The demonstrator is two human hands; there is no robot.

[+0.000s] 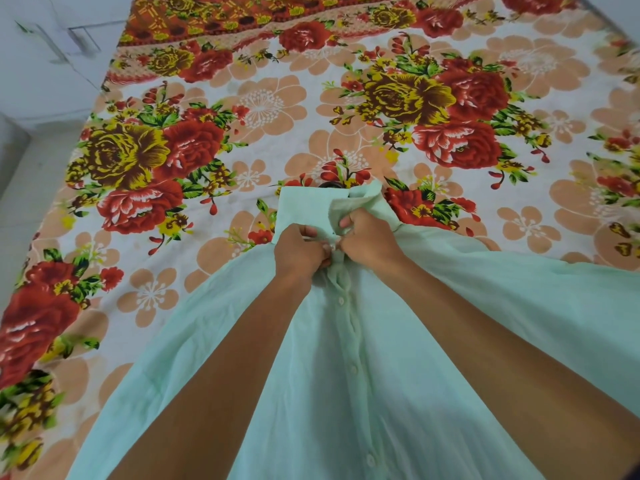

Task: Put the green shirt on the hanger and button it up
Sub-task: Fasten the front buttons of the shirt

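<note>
The green shirt [398, 358] lies front-up on the bed [242, 109], collar away from the person. A dark hanger hook [329, 185] shows just beyond the collar, so hanging appears done. Buttons lower down the placket look fastened. The left hand [300, 254] and right hand [369, 239] both pinch the placket below the collar, apparently working an upper button. Judged remaining: that button and any above it.
</note>
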